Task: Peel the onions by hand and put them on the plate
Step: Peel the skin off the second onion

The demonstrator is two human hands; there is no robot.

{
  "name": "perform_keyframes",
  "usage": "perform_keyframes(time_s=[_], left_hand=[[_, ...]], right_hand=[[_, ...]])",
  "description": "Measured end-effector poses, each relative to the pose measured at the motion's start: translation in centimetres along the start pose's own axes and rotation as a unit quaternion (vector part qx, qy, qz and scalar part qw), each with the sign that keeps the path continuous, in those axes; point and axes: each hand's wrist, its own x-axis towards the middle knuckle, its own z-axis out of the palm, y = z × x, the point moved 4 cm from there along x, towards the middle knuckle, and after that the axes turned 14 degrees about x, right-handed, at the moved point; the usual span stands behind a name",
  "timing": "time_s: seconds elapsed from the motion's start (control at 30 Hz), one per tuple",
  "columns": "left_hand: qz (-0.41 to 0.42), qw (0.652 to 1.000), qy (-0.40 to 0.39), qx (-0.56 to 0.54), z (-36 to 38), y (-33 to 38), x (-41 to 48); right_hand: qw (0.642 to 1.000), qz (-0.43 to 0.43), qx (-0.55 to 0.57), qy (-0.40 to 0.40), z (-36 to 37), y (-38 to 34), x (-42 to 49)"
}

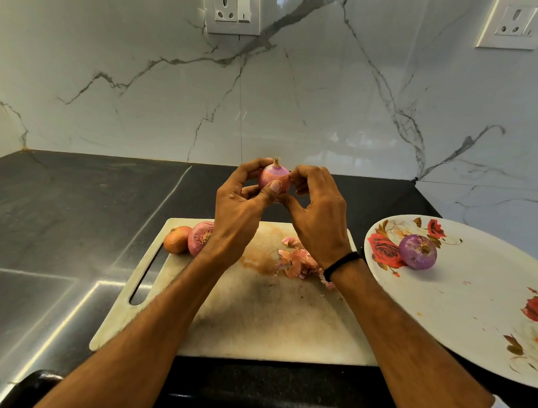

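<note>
- Onion, half-peeled with its stem tip up, sits in the grip of the left hand, thumb pressed on its front, raised above the cutting board.
- Right hand pinches the skin at its right edge.
- Below the grip, peel scraps lie on the board.
- Down-left of the grip, two unpeeled onions touch.
- Down-right, a peeled onion rests on the flowered plate on the dark surface.

We have only one view, from the head: we look forward and down at the board, which is near, and the wall stands behind it.
</note>
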Motion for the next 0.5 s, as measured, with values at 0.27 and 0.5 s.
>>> perform_keyframes(time_s=[0.27,0.5], left_hand=[[0.000,1.000,-0.004,-0.003,-0.08,0.20,-0.03],[-0.005,1.000,-0.006,0.004,0.05,-0.06,-0.02]], right_hand=[[1.000,-0.012,-0.014,-0.004,0.01,0.14,0.00],[1.000,-0.013,-0.017,-0.020,0.03,0.52,0.15]])
